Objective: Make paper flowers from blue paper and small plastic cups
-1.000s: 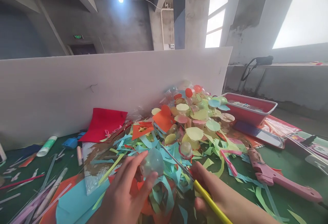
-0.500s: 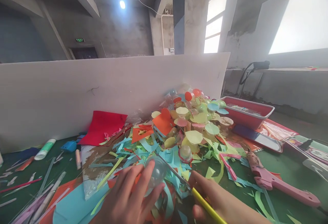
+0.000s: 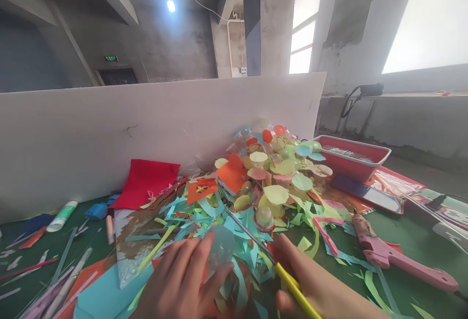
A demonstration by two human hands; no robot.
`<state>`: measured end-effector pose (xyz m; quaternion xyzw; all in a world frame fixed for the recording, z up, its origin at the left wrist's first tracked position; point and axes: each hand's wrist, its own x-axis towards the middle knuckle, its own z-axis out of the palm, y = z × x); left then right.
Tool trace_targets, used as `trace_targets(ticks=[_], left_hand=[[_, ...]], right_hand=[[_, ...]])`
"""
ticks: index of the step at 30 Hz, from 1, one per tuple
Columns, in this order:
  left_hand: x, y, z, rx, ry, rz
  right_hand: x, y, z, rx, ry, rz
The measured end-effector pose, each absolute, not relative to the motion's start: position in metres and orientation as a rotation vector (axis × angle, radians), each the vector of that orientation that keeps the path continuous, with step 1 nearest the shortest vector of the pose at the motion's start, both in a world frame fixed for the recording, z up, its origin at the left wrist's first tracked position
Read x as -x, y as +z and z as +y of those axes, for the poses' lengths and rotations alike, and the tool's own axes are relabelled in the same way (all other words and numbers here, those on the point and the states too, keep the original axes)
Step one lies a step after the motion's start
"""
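My left hand [image 3: 186,275] is closed around a clear, bluish plastic ball or dome [image 3: 222,246], its fingers along the left side and the thumb at the lower right. In my right hand [image 3: 303,272] is a pair of scissors with yellow handles [image 3: 294,287]. The metal blades [image 3: 248,231] point up and left, just right of the dome. Cut paper strips [image 3: 237,224] in blue, green and orange lie beneath both hands. Whether the blades touch the dome or any paper, I cannot tell.
Behind the hands rises a pile of paper-rimmed plastic domes [image 3: 276,195]. A pink glue gun [image 3: 398,263] lies at right, below a red bin [image 3: 351,163] and a phone-like slab [image 3: 365,195]. Red sheet [image 3: 146,182], glue sticks [image 3: 69,280] and a white-green tube [image 3: 62,216] are at left. A white board [image 3: 161,124] stands behind.
The scissor blades have swung slightly upward, away from the dome, and the handles sit a little differently in my right hand. My left hand keeps its hold. The view has shifted slightly.
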<state>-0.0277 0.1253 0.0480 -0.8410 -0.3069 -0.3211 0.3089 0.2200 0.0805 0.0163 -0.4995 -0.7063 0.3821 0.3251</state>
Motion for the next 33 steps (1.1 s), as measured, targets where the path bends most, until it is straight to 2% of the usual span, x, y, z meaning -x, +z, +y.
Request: trace_targets(ticks=[13, 24, 28, 33], left_hand=[[0.027, 0.047, 0.123, 2.202, -0.901, -0.787], [0.028, 0.041, 0.124, 2.261, -0.923, -0.804], [0.029, 0.034, 0.122, 2.426, -0.908, -0.873], [0.02, 0.013, 0.119, 2.703, -0.71, -0.835]], right_hand=[[-0.219, 0.01, 0.082, 1.453, 0.808, -1.997], [-0.216, 0.014, 0.085, 1.508, 0.963, -1.884], [-0.218, 0.01, 0.089, 1.688, 0.827, -1.807], [-0.221, 0.012, 0.092, 1.896, 0.531, -1.768]])
